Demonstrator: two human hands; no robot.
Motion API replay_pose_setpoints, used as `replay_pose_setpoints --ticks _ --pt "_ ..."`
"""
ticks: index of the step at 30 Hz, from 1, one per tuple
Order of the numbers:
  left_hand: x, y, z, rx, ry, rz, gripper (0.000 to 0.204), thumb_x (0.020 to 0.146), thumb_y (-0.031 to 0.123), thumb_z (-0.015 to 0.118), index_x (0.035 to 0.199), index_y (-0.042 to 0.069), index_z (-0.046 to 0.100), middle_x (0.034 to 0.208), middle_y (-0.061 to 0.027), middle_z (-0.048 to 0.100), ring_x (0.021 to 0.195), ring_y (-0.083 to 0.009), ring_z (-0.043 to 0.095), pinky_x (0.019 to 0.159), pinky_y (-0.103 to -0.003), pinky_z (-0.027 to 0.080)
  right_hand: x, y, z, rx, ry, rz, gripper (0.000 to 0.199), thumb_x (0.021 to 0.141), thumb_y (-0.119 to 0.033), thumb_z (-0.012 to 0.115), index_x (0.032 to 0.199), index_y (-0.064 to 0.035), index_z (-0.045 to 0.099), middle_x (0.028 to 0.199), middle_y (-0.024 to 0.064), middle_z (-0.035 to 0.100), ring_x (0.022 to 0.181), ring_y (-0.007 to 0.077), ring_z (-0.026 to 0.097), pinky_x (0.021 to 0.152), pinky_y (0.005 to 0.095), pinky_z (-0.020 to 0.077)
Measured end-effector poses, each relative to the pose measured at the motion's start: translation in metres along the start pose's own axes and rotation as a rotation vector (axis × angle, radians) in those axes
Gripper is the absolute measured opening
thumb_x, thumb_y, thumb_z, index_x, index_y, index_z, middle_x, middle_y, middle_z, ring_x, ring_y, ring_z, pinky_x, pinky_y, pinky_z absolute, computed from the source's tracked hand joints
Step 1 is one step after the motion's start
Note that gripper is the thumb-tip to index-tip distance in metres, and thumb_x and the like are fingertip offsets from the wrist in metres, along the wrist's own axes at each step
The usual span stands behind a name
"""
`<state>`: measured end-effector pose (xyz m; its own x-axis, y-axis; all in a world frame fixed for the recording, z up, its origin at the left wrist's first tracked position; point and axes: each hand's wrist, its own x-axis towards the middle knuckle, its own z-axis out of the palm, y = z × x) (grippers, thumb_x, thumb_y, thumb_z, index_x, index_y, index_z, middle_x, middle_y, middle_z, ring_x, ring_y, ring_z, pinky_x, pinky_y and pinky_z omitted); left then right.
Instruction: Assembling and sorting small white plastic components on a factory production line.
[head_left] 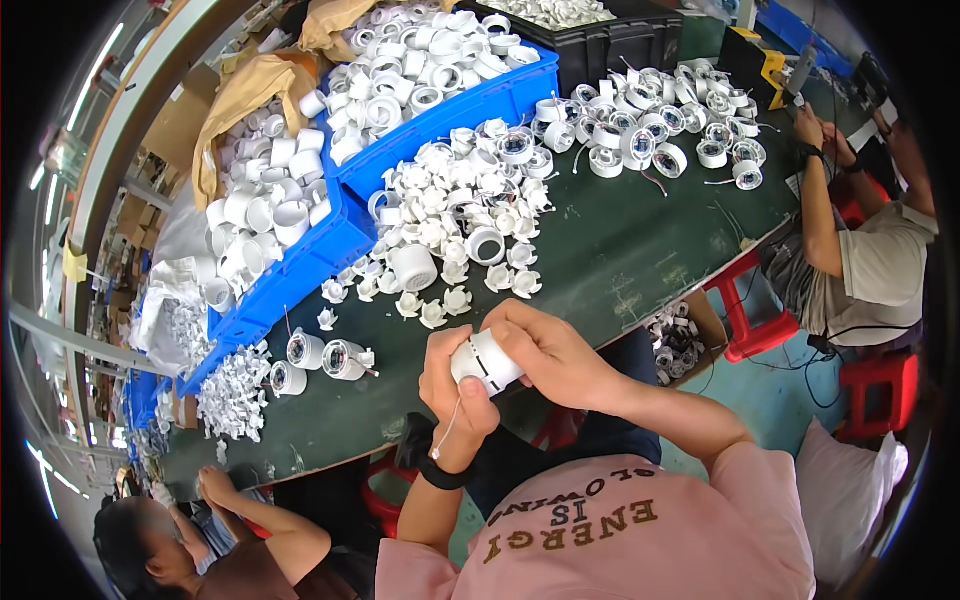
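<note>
Near the table's front edge, both my hands are closed around a white cylindrical plastic housing [486, 362] with dark slots around it. My left hand [452, 385], with a black band at its wrist, grips the lower left side, and a thin white wire hangs down by it. My right hand [535, 348] wraps over the upper right side, fingers bent. Just beyond my hands lies a heap of white petal-shaped plastic parts [450, 180], with a white cup [412, 268] among them. Three white housings with wires, such as this one [345, 360], stand to the left.
Blue bins [450, 105] full of white rings and cups line the far left. Many wired round units [640, 145] cover the far right of the green table [620, 260]. Small white clips [235, 395] lie at left. Co-workers sit at both sides; red stools [745, 310] stand right.
</note>
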<state>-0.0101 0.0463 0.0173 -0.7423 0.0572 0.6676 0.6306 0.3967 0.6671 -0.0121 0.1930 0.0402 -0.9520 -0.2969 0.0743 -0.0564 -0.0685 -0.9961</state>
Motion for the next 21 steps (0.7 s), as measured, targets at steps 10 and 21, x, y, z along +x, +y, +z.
replay_pose_setpoints --ticks 10,21 --pt "-0.005 0.002 -0.008 -0.075 0.017 0.043 0.05 0.093 0.038 0.036 0.107 -0.008 0.049 0.094 -0.0203 0.058 0.079 -0.0248 0.057 0.07 -0.034 0.045 -0.002 0.003 0.019 -0.437 0.052 -0.237 0.026 0.097 -0.024 0.032 0.094 -0.0014 0.045 0.064 0.021 0.056 0.059 0.0414 0.057 0.055 0.0497 0.0429" --pt "0.006 -0.014 -0.018 -0.084 -0.089 -0.168 0.039 0.093 0.026 0.036 0.108 -0.006 0.051 0.099 -0.0199 0.059 0.081 -0.0284 0.059 0.073 -0.034 0.047 0.017 0.021 0.019 -0.39 -0.002 -0.16 0.026 0.098 -0.027 0.038 0.108 -0.0042 0.045 0.07 0.019 0.057 0.065 0.0394 0.058 0.058 0.0434 0.0433"
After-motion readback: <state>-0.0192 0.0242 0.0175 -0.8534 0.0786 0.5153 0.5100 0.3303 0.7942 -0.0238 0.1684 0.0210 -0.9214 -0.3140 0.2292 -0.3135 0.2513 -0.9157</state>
